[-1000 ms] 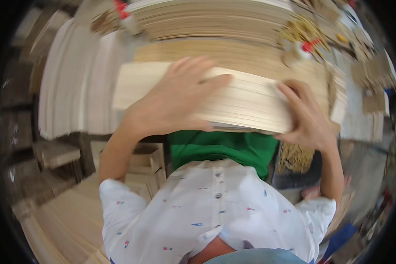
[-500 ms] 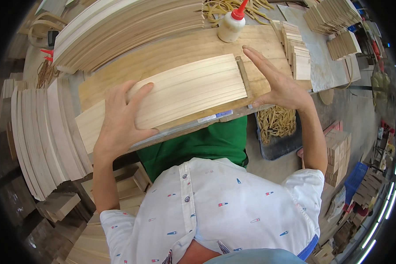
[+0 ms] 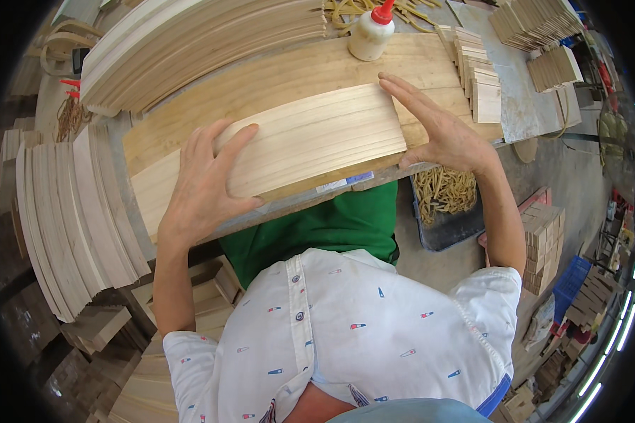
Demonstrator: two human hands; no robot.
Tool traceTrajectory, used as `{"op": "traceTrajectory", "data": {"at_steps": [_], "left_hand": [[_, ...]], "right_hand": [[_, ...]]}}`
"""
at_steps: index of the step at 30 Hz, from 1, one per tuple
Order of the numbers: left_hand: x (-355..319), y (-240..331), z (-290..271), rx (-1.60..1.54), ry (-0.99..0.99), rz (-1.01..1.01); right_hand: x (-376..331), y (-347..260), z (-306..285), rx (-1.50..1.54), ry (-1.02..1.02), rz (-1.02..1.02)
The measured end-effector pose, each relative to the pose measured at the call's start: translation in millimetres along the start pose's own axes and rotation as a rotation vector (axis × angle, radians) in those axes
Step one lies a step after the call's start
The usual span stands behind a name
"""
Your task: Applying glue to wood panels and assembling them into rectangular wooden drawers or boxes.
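Head view: the person's white shirt (image 3: 346, 331) hides the near edge of the workbench (image 3: 430, 56), and the fisheye rim cuts off the stacks at left. A bundle of thin wood slats (image 3: 310, 137) lies flat on a wooden board (image 3: 275, 84) on the workbench. Left hand (image 3: 204, 187) rests spread on the bundle's left end; right hand (image 3: 441, 130), fingers straight and together, presses against its right end. A glue bottle (image 3: 370, 32) stands beyond. Stacks of slats (image 3: 70, 211) surround the workbench; a tray of rubber bands (image 3: 444, 194) sits below on the concrete floor.

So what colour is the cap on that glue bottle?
Red, on a cream glue bottle; the head view shows it.
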State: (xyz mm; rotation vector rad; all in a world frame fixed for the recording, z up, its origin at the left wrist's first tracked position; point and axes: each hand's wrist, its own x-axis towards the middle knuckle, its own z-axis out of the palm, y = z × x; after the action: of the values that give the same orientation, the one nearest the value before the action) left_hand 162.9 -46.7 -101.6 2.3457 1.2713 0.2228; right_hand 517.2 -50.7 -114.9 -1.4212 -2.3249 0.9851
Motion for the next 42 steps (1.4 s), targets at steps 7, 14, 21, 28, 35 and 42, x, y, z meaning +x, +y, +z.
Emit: {"op": "traceTrajectory", "data": {"at_steps": [7,14,21,28,35,42], "left_hand": [[1,-3,2,-0.015,0.007,0.022],[-7,-12,5,0.053,0.035,0.071],[-78,-75,-56,-0.008,0.138,-0.04],[-149,-137,-36,-0.494,0.136,-0.167],[-127,-148,-28,-0.648,0.13,-0.059],[-109,-151,-17,-0.808,0.059,-0.096]], "right_hand": [[0,-2,1,0.046,0.02,0.028],[8,4,6,0.049,0.016,-0.02],[-2,2,7,0.059,0.048,0.004],[6,-11,14,0.077,0.069,0.093],[9,-14,16,0.096,0.06,0.156],[-13,-9,5,0.073,0.064,0.184]]}}
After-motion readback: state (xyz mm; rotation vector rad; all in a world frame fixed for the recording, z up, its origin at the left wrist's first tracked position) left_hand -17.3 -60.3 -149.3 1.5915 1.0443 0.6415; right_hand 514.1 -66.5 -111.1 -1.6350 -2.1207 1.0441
